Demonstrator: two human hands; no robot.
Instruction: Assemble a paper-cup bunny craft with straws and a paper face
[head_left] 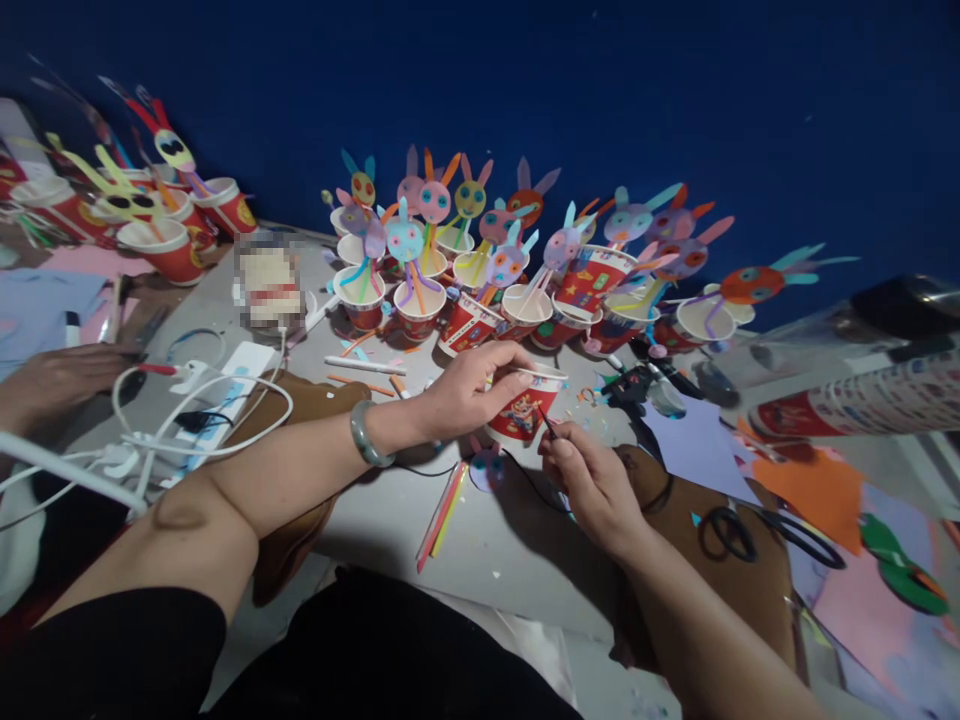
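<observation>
A red printed paper cup (525,415) stands at the middle of the table in front of me. My left hand (465,395), with a bangle at its wrist, grips this cup from the left near its rim. In my right hand (592,480) is a thin dark pointed tool (550,428), pinched between thumb and fingers. Its tip meets the cup's right side; whether it pierces the wall I cannot tell. Just below the cup lies a purple paper animal face (486,470). Beside it are several pink and yellow strips (441,520).
Several cups with paper rabbit faces (420,300) crowd the table's back. White cables and a power strip (232,400) lie left, near another person's hand (67,385). Right are black-handled scissors (772,535), coloured paper (697,440) and a lying cup stack (847,400).
</observation>
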